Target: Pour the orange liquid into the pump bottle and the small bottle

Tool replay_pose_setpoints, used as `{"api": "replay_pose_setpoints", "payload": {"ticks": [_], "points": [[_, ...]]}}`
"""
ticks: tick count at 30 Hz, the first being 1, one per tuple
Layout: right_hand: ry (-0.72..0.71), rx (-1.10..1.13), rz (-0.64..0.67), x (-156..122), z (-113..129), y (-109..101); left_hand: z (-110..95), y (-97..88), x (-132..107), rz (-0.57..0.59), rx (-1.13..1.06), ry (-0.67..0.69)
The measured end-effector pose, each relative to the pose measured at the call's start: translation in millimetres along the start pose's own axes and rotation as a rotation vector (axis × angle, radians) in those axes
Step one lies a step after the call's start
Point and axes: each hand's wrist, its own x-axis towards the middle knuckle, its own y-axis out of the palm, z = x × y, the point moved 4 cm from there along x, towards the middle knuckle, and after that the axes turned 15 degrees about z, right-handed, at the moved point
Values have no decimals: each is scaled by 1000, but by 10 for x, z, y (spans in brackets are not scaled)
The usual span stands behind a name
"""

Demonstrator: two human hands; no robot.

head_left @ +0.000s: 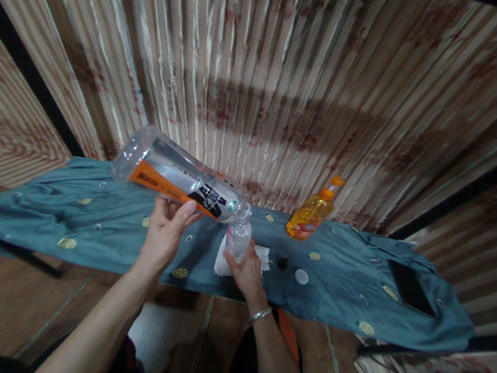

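Note:
My left hand (169,226) is closed round the underside of a large clear plastic bottle (176,168) with an orange and black label. That bottle is tilted with its neck down to the right, its mouth at the top of a small clear bottle (239,238). Fingers of my right hand (247,270) wrap round the small bottle, which stands roughly upright over a white cloth (223,260). Whether liquid is flowing between the two mouths I cannot make out. A black cap (283,264) and a white cap (301,276) lie right of my right hand.
A bottle of orange liquid (311,215) with an orange top stands at the back right. A dark phone (411,288) lies near the right end of the table, on a blue-green tablecloth (109,238). Behind hangs a pleated patterned curtain (256,94), with dark poles (32,69) at the sides.

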Motion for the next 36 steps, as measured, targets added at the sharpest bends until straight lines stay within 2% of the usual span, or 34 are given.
{"api": "replay_pose_setpoints", "payload": {"ticks": [36], "points": [[35,-18,28,5,23,-21,-25,24,6,13,52,3]]}}
